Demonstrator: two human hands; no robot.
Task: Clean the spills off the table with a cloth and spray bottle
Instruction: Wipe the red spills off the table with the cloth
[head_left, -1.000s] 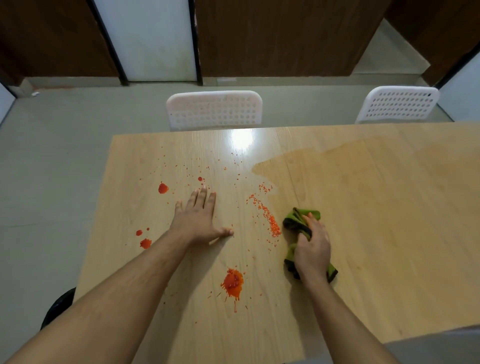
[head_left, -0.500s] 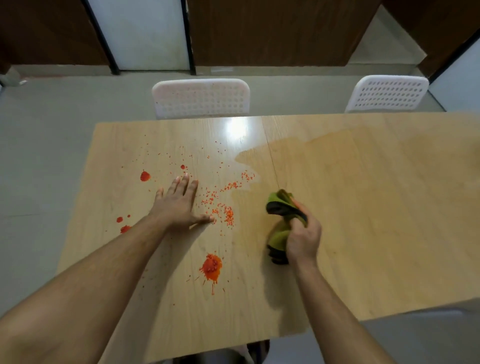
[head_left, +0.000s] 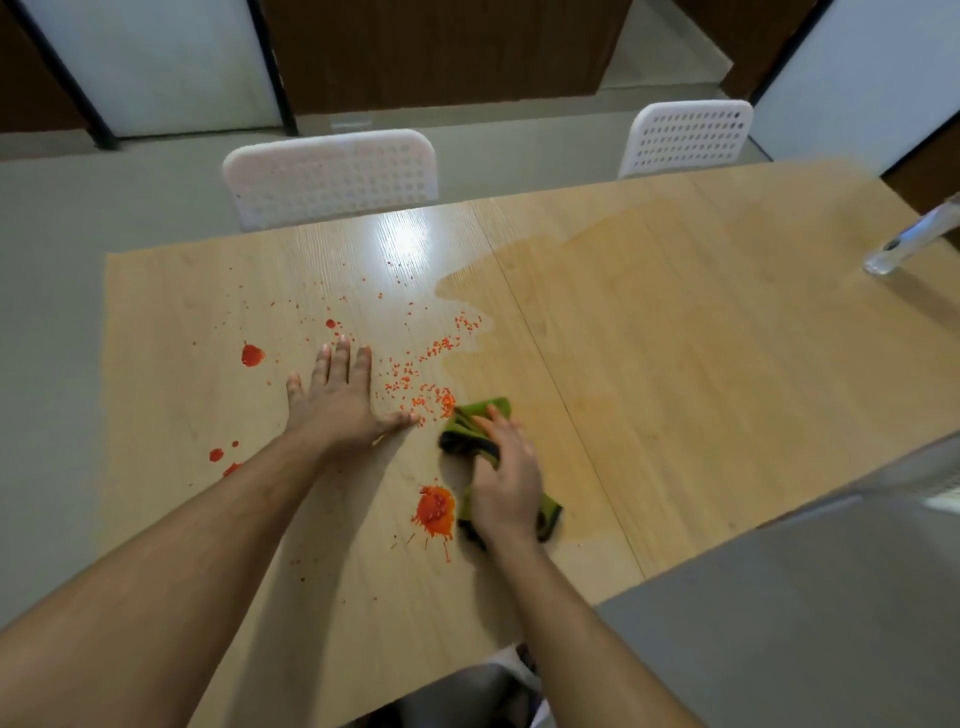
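My right hand (head_left: 506, 480) grips a bunched green cloth (head_left: 478, 415) and holds it down on the wooden table (head_left: 675, 364), just right of a big orange-red splat (head_left: 435, 510). A trail of small red droplets (head_left: 415, 382) runs from the cloth's top edge up toward a wet, darker patch (head_left: 649, 322) covering the table's right half. My left hand (head_left: 340, 400) lies flat on the table with fingers spread, left of the cloth. More red blobs (head_left: 252, 355) sit to the left of that hand. A clear spray bottle (head_left: 906, 241) stands at the far right edge.
Two white perforated chairs stand behind the table, one (head_left: 332, 174) at centre and one (head_left: 685, 136) at right. A grey surface (head_left: 805, 597) adjoins the table at the lower right. Small red spots (head_left: 217, 455) lie near my left forearm.
My right hand has swept the cloth to the left, toward my left hand and the big splat. The droplet trail has been pushed leftward. The left hand stays flat in place.
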